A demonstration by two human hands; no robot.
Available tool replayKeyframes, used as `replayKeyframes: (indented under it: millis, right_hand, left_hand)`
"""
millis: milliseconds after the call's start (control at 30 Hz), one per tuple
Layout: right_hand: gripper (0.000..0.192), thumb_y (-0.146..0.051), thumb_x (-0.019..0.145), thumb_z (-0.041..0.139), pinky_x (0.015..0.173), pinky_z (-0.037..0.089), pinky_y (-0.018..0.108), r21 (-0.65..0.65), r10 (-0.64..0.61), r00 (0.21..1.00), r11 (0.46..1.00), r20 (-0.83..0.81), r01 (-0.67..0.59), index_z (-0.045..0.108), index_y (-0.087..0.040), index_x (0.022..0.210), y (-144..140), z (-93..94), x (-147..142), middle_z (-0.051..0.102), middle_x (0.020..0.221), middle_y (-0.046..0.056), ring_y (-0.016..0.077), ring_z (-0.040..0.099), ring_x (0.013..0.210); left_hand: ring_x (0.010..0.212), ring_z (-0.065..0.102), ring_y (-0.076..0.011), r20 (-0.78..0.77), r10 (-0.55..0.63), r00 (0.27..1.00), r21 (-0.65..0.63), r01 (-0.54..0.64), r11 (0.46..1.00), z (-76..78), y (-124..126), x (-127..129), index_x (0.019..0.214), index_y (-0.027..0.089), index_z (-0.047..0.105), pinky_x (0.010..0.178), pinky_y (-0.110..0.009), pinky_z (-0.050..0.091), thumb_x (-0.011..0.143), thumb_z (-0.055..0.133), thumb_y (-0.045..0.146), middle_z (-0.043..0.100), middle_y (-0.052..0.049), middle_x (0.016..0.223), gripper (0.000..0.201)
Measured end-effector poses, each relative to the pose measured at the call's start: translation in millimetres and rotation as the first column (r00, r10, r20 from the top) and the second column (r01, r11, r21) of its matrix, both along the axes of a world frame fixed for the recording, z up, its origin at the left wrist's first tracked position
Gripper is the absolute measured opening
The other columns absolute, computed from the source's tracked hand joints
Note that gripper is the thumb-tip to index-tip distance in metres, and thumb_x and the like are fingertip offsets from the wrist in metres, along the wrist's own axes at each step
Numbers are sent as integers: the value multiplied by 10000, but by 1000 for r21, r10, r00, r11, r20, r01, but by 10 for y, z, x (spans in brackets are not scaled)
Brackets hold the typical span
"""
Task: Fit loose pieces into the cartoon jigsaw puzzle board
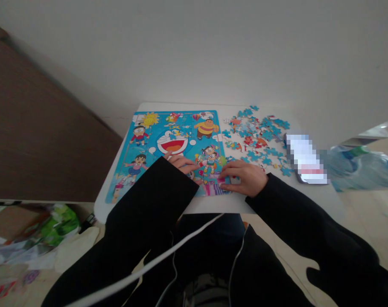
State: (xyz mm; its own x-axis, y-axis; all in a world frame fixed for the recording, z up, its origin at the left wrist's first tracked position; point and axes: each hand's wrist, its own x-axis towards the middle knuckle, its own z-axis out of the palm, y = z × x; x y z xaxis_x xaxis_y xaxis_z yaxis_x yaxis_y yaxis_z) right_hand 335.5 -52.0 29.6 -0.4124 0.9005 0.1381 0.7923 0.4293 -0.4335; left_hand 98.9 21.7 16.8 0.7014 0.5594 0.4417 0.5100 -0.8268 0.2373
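Head view: my left hand (181, 163) rests flat on the colourful cartoon jigsaw board with a blue ground (168, 145), which lies on the left half of the small white table (213, 204), its near edge close to the table's front edge. The fingers are stretched out and loose, gripping nothing, fingertips pressing on the picture near its lower middle; a black sleeve covers the wrist. My right hand (245, 177) lies at the board's near right corner, fingers curled down and closed on a small pink jigsaw piece (221, 181), which touches the board's surface at that corner. Whether the piece is seated in place I cannot tell. A scatter of loose blue and orange jigsaw pieces (258, 136) covers the table's far right part, just beside the board's right edge. A blurred flat rectangular object (305, 160) lies at the table's right edge, near those pieces. Crumpled blue-green plastic bags (360, 168) sit beyond the right edge, off the table.
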Motion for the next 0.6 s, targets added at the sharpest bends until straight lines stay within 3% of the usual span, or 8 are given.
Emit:
replayKeyframes:
  millis: [233, 433, 600]
  right_hand:
    - [190, -353, 777, 618, 728, 475, 292, -19, 0, 999, 1000, -51, -1, 680, -201, 871, -27, -12, -17, 661, 939, 50, 175, 616, 850]
    - [254, -374, 838, 535, 747, 480, 291, 3, 26, 994, 1000, -104, -26, 697, -182, 877, -68, 22, -50, 674, 897, 52, 159, 618, 815]
    - [413, -450, 820, 538, 729, 487, 323, 44, -54, 998, 998, -17, 54, 631, -189, 1126, -138, -26, -104, 643, 976, 77, 195, 593, 853]
  left_hand:
    - [849, 557, -191, -143, -87, 986, -12, 86, 996, 49, -130, 150, 970, 222, 651, 936, -419, 316, 807, 549, 465, 657, -15, 873, 309]
    - [818, 548, -179, -129, -171, 977, -48, 167, 985, 89, -93, 172, 940, 212, 658, 746, -336, 358, 857, 495, 418, 649, -10, 854, 276]
    - [791, 533, -175, -79, -182, 980, -191, 164, 968, 46, -73, 181, 901, 175, 652, 684, -283, 389, 843, 489, 427, 627, -34, 832, 306]
